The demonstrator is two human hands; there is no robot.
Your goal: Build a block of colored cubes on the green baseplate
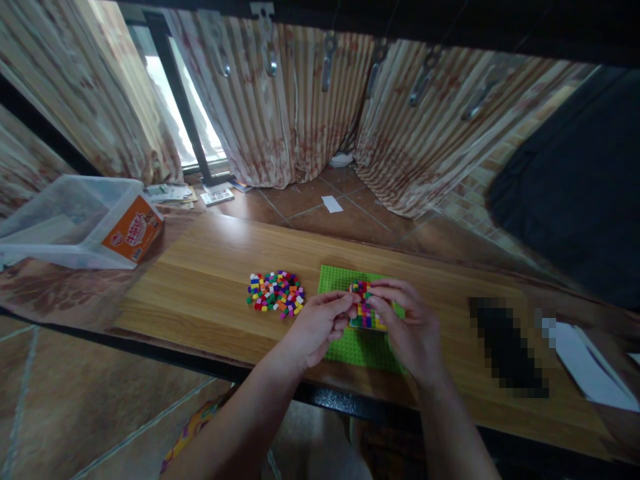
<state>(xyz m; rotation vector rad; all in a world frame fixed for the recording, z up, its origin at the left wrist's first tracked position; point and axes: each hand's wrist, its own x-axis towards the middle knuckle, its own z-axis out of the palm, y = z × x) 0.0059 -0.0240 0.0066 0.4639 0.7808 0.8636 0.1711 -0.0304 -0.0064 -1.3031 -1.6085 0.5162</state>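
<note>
A green baseplate (336, 281) lies flat on the wooden table (210, 280). Just above it I hold a small block of joined multicoloured bricks (364, 308). My left hand (320, 327) grips its left side with thumb and fingers. My right hand (410, 320) grips its right side, fingers curled over the top edge. Part of the block is hidden behind my fingers. To the left of the plate lies a pile of several loose coloured bricks (276, 292), a short way from my left hand.
A clear plastic tub with an orange label (90, 223) stands at the table's far left. A blurred dark object (507, 347) and white paper (590, 367) lie at the right. Beyond the table are tiled floor, curtains and scattered papers (217, 195).
</note>
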